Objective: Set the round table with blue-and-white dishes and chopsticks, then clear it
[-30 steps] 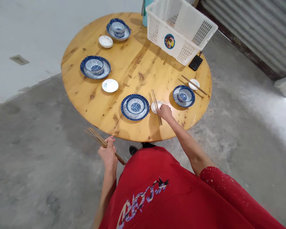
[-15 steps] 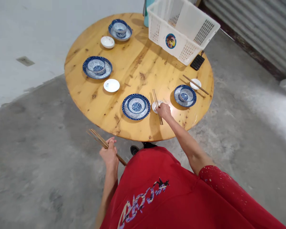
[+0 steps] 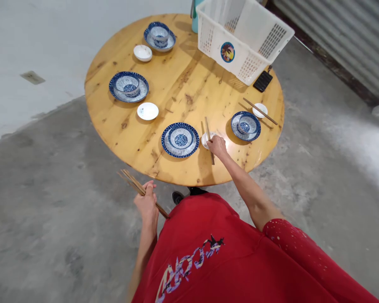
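My left hand hangs below the table edge, closed round a bundle of wooden chopsticks that point up and to the left. My right hand rests on the round wooden table, fingers curled on a pair of chopsticks lying across a small white dish. Left of that dish stands a blue patterned plate with a bowl. Right of it is another blue plate and bowl, with a white dish and chopsticks behind.
Two more blue plate-and-bowl sets stand on the left and far side, each with a small white dish beside it. A white plastic basket and a black object sit at the far right. Grey concrete floor surrounds the table.
The two chopsticks under my right hand, slightly apart before, now lie together as one line across the white dish. My left hand has barely moved.
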Demonstrator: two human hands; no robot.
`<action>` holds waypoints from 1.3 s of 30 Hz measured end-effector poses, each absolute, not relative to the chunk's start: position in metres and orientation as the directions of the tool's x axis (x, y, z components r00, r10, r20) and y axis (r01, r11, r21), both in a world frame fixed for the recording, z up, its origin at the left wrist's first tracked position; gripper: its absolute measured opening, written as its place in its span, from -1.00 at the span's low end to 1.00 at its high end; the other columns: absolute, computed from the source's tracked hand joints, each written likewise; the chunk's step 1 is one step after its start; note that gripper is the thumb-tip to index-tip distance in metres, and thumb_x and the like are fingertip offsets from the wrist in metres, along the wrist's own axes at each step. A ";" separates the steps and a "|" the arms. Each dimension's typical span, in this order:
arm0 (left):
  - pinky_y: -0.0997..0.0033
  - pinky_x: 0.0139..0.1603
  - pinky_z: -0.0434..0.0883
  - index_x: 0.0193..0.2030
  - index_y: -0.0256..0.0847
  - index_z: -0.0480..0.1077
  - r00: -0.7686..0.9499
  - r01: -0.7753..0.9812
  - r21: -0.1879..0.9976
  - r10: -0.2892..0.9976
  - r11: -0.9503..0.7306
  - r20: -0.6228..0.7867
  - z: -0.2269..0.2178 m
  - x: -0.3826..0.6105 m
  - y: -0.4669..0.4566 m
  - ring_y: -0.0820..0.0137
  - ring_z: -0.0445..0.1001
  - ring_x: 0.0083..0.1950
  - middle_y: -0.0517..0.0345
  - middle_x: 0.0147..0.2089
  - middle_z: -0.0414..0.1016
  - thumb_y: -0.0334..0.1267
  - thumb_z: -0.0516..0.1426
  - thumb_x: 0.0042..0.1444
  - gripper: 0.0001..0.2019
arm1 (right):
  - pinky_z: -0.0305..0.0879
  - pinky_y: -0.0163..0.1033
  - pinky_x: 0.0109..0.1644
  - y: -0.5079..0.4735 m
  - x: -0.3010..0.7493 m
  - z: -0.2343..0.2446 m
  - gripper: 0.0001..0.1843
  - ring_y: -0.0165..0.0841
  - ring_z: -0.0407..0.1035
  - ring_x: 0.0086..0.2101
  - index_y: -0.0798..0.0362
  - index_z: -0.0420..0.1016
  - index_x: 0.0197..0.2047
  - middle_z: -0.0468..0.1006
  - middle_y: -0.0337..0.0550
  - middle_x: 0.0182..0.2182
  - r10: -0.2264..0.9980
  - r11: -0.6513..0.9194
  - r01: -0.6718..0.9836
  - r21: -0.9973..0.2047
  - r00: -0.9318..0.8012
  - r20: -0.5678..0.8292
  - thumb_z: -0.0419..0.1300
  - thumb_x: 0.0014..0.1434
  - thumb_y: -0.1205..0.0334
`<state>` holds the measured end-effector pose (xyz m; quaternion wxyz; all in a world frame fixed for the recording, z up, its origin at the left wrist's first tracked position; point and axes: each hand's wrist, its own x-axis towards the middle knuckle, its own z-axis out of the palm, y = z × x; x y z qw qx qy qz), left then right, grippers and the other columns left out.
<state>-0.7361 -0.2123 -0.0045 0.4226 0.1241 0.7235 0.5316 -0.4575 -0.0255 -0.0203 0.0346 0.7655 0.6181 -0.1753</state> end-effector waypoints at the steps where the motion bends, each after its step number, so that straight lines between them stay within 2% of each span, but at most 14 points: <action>1: 0.57 -0.66 -0.02 -0.20 -0.33 0.50 -0.610 -0.267 0.873 0.630 0.408 -0.481 -0.004 -0.736 -0.212 0.70 0.07 -0.66 0.27 -0.40 0.43 -0.11 0.23 -0.09 -0.64 | 0.24 -0.25 -0.11 -0.025 -0.457 -0.021 -0.70 -0.16 0.46 -0.11 0.18 0.56 -0.15 0.61 0.14 -0.14 0.933 -0.237 0.958 -0.163 0.177 -0.313 0.07 0.26 0.19; 17: 0.56 -0.67 -0.07 -0.23 -0.34 0.50 -0.610 -0.297 0.864 0.616 0.406 -0.499 -0.011 -0.736 -0.213 0.70 0.05 -0.68 0.27 -0.43 0.44 -0.14 0.23 -0.09 -0.67 | 0.25 -0.25 -0.11 -0.023 -0.459 -0.022 -0.71 -0.16 0.47 -0.13 0.18 0.57 -0.19 0.61 0.14 -0.16 0.937 -0.258 0.942 -0.216 0.189 -0.294 0.10 0.23 0.17; 24: 0.56 -0.68 -0.05 -0.23 -0.34 0.50 -0.609 -0.299 0.865 0.617 0.402 -0.498 -0.013 -0.738 -0.214 0.70 0.06 -0.68 0.27 -0.43 0.43 -0.14 0.23 -0.10 -0.67 | 0.21 -0.24 -0.17 -0.025 -0.455 -0.023 -0.72 -0.13 0.46 -0.15 0.20 0.56 -0.19 0.60 0.15 -0.23 0.941 -0.231 0.955 -0.189 0.169 -0.294 0.09 0.22 0.22; 34: 0.57 -0.68 -0.06 -0.23 -0.34 0.50 -0.593 -0.294 0.865 0.633 0.405 -0.498 -0.010 -0.733 -0.208 0.70 0.06 -0.68 0.27 -0.43 0.44 -0.15 0.23 -0.09 -0.68 | 0.22 -0.23 -0.17 -0.025 -0.454 -0.024 -0.69 -0.14 0.47 -0.16 0.18 0.57 -0.20 0.61 0.15 -0.21 0.933 -0.237 0.954 -0.184 0.171 -0.316 0.12 0.21 0.13; 39: 0.58 -0.69 -0.07 -0.24 -0.34 0.50 -0.589 -0.299 0.871 0.643 0.388 -0.489 -0.006 -0.733 -0.204 0.71 0.06 -0.68 0.27 -0.43 0.43 -0.16 0.23 -0.08 -0.70 | 0.24 -0.21 -0.17 -0.028 -0.453 -0.017 -0.63 -0.11 0.48 -0.18 0.21 0.57 -0.18 0.62 0.17 -0.23 0.943 -0.235 0.954 -0.186 0.178 -0.282 0.13 0.21 0.06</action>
